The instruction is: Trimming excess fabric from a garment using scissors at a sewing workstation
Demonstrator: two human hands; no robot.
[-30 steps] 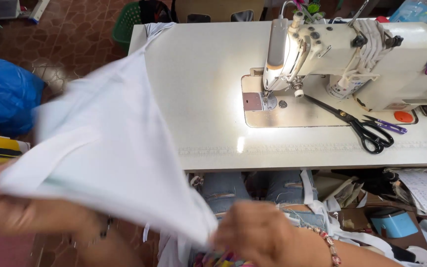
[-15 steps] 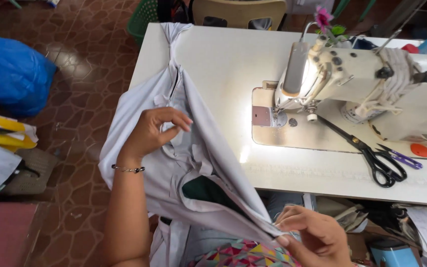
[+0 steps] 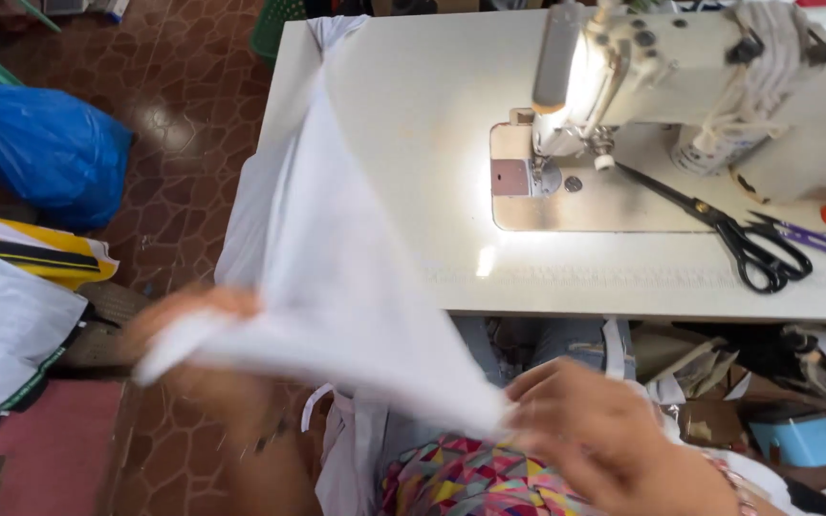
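left hand (image 3: 198,334) blurred, closed on white garment (image 3: 336,277) | right hand (image 3: 614,444) pinching its other corner | garment stretched off sewing table's (image 3: 413,105) front-left edge | black scissors (image 3: 719,225) beside sewing machine (image 3: 681,67)

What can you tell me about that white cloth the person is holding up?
The white cloth looks like thin, plain woven fabric, blurred here. It is stretched between both hands: the left hand grips one corner from behind, the right hand pinches the other. It rises to a peak whose upper end drapes over the left edge of the sewing table, while a lower part hangs toward the lap.
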